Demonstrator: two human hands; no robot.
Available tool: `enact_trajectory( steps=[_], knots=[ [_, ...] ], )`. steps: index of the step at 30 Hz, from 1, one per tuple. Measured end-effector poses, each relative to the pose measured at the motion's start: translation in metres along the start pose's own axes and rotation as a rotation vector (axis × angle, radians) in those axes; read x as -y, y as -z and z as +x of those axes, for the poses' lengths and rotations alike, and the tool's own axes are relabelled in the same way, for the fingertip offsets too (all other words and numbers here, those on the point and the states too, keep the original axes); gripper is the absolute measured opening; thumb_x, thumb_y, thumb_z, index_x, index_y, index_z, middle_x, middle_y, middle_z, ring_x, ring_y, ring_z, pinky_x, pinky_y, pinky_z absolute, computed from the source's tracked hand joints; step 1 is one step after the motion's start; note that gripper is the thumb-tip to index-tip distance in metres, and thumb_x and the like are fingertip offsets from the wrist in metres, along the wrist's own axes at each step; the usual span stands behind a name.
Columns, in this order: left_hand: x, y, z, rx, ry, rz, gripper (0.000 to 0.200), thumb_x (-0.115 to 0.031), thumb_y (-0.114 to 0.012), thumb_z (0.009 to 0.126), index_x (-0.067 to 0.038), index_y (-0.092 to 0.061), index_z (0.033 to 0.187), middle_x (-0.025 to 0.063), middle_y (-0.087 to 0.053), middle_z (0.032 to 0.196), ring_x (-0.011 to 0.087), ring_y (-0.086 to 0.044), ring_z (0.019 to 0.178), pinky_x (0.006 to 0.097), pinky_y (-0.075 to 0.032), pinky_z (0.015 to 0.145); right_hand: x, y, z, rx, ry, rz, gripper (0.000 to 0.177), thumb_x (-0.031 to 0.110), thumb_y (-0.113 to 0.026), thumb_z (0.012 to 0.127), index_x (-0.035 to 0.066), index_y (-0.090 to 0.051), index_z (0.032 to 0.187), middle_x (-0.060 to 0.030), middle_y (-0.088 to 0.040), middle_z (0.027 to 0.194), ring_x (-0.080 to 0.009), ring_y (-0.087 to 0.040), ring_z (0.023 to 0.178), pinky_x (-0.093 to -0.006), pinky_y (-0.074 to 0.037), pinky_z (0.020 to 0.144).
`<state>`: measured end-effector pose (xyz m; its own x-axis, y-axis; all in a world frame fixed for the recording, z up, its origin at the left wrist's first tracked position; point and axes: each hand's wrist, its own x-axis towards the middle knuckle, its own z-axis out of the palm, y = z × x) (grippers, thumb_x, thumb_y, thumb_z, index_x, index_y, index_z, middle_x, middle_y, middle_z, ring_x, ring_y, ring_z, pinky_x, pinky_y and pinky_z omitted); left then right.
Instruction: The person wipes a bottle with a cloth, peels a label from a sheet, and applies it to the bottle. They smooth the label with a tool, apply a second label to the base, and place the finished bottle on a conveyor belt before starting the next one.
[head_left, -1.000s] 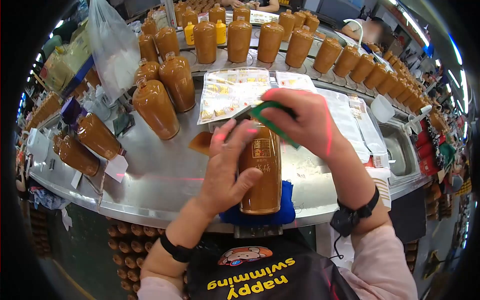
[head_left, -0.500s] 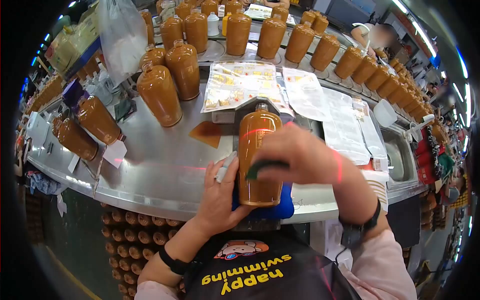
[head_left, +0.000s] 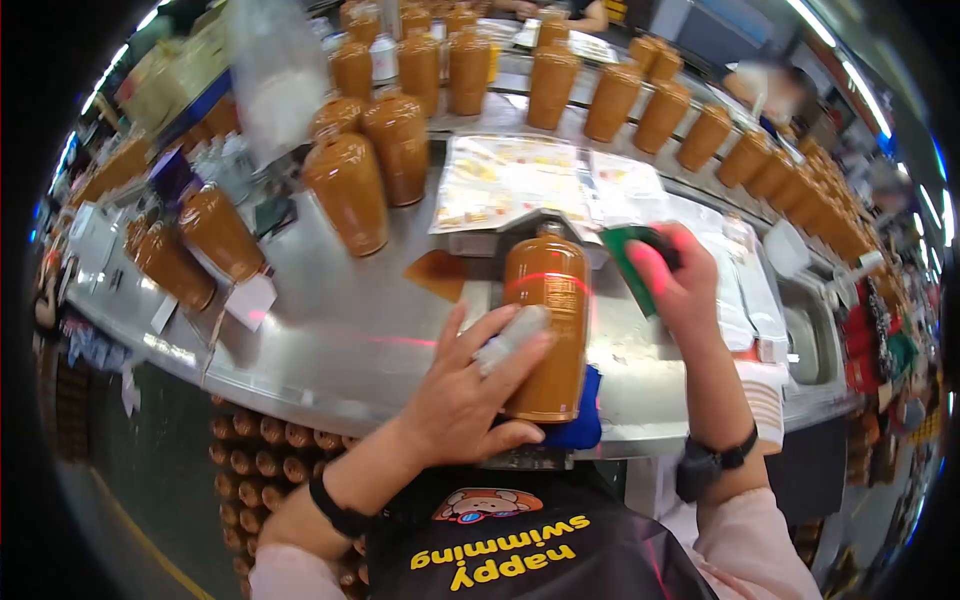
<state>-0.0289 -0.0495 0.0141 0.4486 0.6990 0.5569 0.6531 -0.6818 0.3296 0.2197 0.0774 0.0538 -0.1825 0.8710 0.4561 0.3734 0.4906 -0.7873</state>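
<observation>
A glossy brown bottle with gold characters lies tilted, its neck toward a grey angled bracket. A red light line crosses its shoulder. My left hand rests on the bottle's lower left side, fingers stretched across its face and the thumb out near its base. White wrapping covers part of a finger on that hand. To the right of the bottle, raised and apart from it, my right hand is closed on a green scraper with a dark part. Blue cloth shows under the bottle's base.
Printed label sheets lie behind the bracket. Several brown bottles stand to the left, and more line the conveyor. A brown triangular piece lies left of the bottle. The sink is at right; co-workers are beyond.
My right hand has lifted the green scraper off the bottle and moved up to the right. My left hand has shifted from the bottle's side onto its face. The view has shifted slightly.
</observation>
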Motion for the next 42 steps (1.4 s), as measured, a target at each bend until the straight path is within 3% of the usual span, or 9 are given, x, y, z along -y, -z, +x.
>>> enact_trajectory(
  steps=[5,9,13,17,20,25,33,36,42],
  knots=[
    [0.042,-0.009,0.069,-0.108,-0.033,-0.154,0.043,-0.04,-0.054,0.095,-0.014,-0.059,0.128,0.0098,-0.065,0.118,0.0303,-0.047,0.125,0.0615,-0.02,0.112,0.016,0.009,-0.038,0.107,-0.027,0.041,0.011,0.008,-0.069,0.087,0.002,-0.066,0.094,0.0007,-0.06,0.076,-0.0059,-0.051,0.068,-0.0223,-0.042,0.061],
    [0.052,-0.021,0.077,-0.186,0.403,-0.497,0.039,-0.034,-0.051,0.101,-0.006,-0.06,0.126,0.0136,-0.067,0.112,0.0285,-0.058,0.112,0.0396,-0.041,0.104,0.022,-0.004,-0.028,0.234,0.053,0.075,0.016,0.005,-0.074,0.081,0.003,-0.066,0.094,-0.0031,-0.059,0.08,-0.0123,-0.053,0.07,-0.026,-0.043,0.062],
    [0.049,-0.042,0.068,-0.314,0.798,-1.229,0.037,-0.037,-0.053,0.1,-0.004,-0.064,0.113,0.0126,-0.07,0.102,0.0203,-0.064,0.1,0.0356,-0.049,0.091,0.023,-0.009,-0.039,0.184,0.595,-0.338,0.03,0.003,-0.081,0.068,0.005,-0.067,0.095,-0.0105,-0.058,0.084,-0.0266,-0.056,0.074,-0.0319,-0.044,0.061],
    [0.068,-0.037,0.1,-0.091,1.036,-1.805,0.029,-0.033,-0.06,0.095,-0.005,-0.066,0.101,0.0099,-0.071,0.096,0.0188,-0.069,0.083,0.0354,-0.056,0.075,0.041,0.01,-0.056,0.373,0.304,0.028,0.024,0.001,-0.078,0.072,0.002,-0.067,0.093,-0.008,-0.056,0.077,-0.0196,-0.055,0.069,-0.0295,-0.042,0.06],
    [0.094,-0.051,0.107,0.197,0.901,-1.734,0.032,-0.032,-0.062,0.094,-0.002,-0.066,0.102,0.0125,-0.071,0.098,0.0211,-0.07,0.082,0.0355,-0.057,0.077,0.029,0.018,-0.059,0.217,0.239,0.089,0.018,0.008,-0.076,0.079,0.001,-0.065,0.092,-0.0064,-0.055,0.079,-0.0153,-0.051,0.07,-0.0261,-0.038,0.062],
    [0.055,0.009,0.078,0.007,0.918,-1.402,0.024,-0.025,-0.065,0.091,-0.002,-0.069,0.097,0.0079,-0.071,0.094,0.0132,-0.067,0.084,0.0262,-0.054,0.078,0.019,0.031,-0.065,0.144,0.197,0.189,0.024,0.016,-0.074,0.085,0.0,-0.062,0.097,-0.0055,-0.054,0.082,-0.0132,-0.047,0.075,-0.0245,-0.036,0.067],
    [0.099,0.177,-0.011,-0.918,0.594,-0.553,0.025,-0.021,-0.064,0.095,0.001,-0.068,0.103,0.0062,-0.071,0.095,0.0114,-0.065,0.085,0.0277,-0.052,0.079,0.035,0.016,-0.017,-0.025,0.106,-0.018,0.03,0.012,-0.06,0.095,-0.001,-0.058,0.122,-0.0054,-0.06,0.106,-0.0108,-0.055,0.093,-0.0233,-0.042,0.085],
    [0.165,0.188,-0.018,-0.893,0.601,0.211,0.027,-0.027,-0.066,0.093,0.0,-0.069,0.1,0.0086,-0.072,0.094,0.0165,-0.066,0.08,0.0302,-0.051,0.077,0.022,-0.005,0.025,0.021,0.215,0.124,0.032,-0.001,-0.043,0.098,-0.002,-0.056,0.127,-0.0168,-0.052,0.14,-0.0206,-0.058,0.117,-0.0293,-0.057,0.082],
    [0.25,0.162,-0.025,-0.698,0.709,0.543,0.031,-0.033,-0.067,0.089,-0.003,-0.07,0.098,0.0163,-0.07,0.095,0.0298,-0.066,0.082,0.0363,-0.05,0.077,-0.041,-0.016,0.127,0.108,0.258,-0.24,0.03,-0.002,-0.049,0.093,0.005,-0.065,0.118,-0.0128,-0.056,0.137,-0.0224,-0.06,0.116,-0.0285,-0.055,0.081]
  ],
)
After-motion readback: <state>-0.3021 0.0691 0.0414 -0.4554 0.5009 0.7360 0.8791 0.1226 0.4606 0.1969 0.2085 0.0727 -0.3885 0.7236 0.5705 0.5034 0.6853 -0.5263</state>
